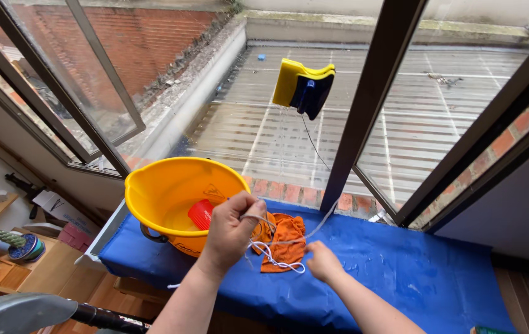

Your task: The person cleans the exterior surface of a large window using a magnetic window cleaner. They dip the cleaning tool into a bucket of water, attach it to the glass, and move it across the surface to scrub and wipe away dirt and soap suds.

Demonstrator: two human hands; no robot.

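Both hands work a white cord (277, 250) over the blue sheet (400, 272): left hand (230, 229) fisted around it beside the yellow bucket (153, 198), right hand (323, 261) pinching it near the orange cloth (286, 238). Farther off, it seemingly tethers the yellow-and-blue cleaner (303, 86) clinging to the glass.

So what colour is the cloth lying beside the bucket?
Orange cloth, on the blue cover; clearest in the head view.

Yellow bucket (181, 198), orange cloth (286, 244), white cord (277, 256), blue cover (400, 266), yellow-and-blue window cleaner (303, 86).
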